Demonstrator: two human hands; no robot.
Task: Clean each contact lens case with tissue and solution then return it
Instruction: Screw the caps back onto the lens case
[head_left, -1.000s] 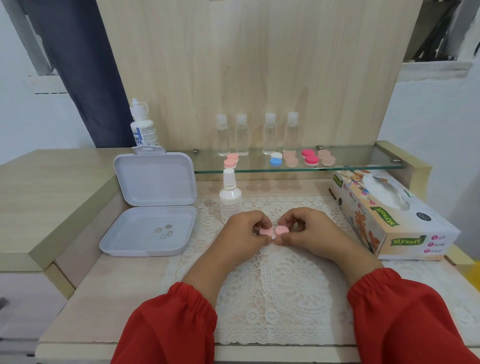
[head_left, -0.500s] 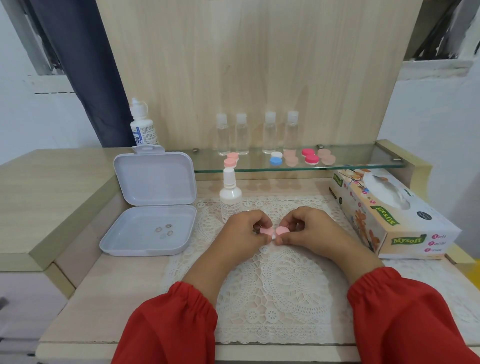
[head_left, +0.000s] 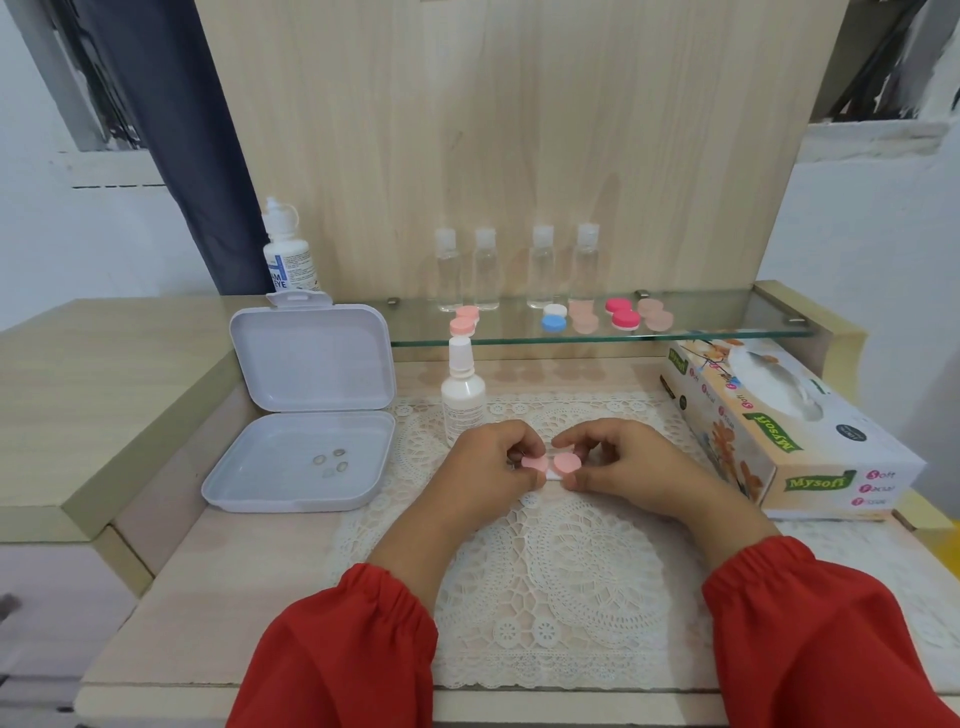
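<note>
An open white plastic box (head_left: 306, 410) holding 4 small lenses (head_left: 330, 463) sits left of a lace doily (head_left: 571, 561). 4 clear bottles (head_left: 514, 267) stand on a glass shelf (head_left: 727, 325).

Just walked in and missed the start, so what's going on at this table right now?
A person in red sleeves holds a pink lens case over the lace mat, the left hand pinching one cap and the right hand the other. More cases sit on the glass shelf. The solution bottle and tissue box stand untouched nearby. An open white box holds a few lenses.
</note>
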